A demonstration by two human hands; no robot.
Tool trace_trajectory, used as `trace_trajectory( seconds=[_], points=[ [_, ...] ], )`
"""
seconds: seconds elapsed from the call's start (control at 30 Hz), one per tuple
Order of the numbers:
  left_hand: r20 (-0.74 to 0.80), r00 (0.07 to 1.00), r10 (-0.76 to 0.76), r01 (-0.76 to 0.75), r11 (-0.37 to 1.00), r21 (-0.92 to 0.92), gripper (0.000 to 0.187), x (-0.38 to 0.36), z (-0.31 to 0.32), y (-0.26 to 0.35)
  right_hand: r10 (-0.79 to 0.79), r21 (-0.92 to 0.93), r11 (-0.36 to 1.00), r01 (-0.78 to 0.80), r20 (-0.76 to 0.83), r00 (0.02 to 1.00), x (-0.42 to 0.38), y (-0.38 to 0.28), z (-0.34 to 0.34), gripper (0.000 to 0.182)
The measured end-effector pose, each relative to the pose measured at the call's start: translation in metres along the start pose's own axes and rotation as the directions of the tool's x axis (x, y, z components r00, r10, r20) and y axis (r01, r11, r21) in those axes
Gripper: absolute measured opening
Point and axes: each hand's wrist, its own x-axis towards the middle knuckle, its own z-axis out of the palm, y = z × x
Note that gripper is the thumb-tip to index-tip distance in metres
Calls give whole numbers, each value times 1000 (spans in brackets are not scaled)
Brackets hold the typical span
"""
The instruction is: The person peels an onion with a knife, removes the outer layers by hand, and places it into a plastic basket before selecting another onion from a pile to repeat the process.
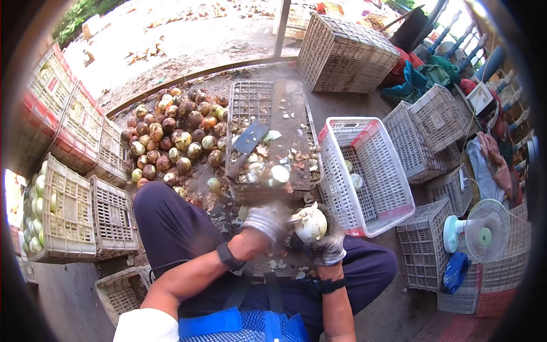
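Observation:
My right hand (327,242), in a striped grey glove, is wrapped round a pale, peeled round fruit or vegetable (311,222) above my lap. Close to its left side is my left hand (268,222), gloved too and smeared by motion; a thin light piece lies between it and the pale item, too blurred to name. Just beyond the hands stands a crate with a wooden board (288,114) on top. A cleaver (250,137) lies on it among scraps and a white chunk (280,173).
Brown round produce (176,128) is heaped at the left of the board. Right of the board stands a white and red crate (367,176) with a few pale pieces. Stacked crates (71,205) line the left; more crates and a fan (484,231) stand right.

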Motion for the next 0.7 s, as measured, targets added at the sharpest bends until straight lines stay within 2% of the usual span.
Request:
trace_trajectory(
  seconds=[0.07,0.2,0.3,0.4,0.5,0.6,0.7],
  points=[
    [20,1000,-6,6,1000,16,54,-6,-12,8,-45,19,999,45,-6,999,2,0,2,81],
    [35,999,-3,1,998,56,56,-12,-25,24,-53,-90,995,52,-13,999,5,-1,-8,80],
    [114,993,-33,25,997,70,56,-6,-16,19,-59,-122,991,56,-23,998,3,0,-9,81],
    [50,998,26,-30,996,83,57,-2,-1,11,-61,-150,987,55,-40,997,4,0,-10,83],
    [115,993,-14,4,996,84,58,1,3,8,-40,-205,978,27,-59,997,4,1,-11,85],
    [55,998,-3,-2,996,85,59,2,5,5,-7,-279,960,-15,-75,997,6,0,-10,86],
    [49,999,-18,13,995,100,55,6,15,-2,-18,-260,965,-7,-91,996,7,3,-10,87]
  ],
)
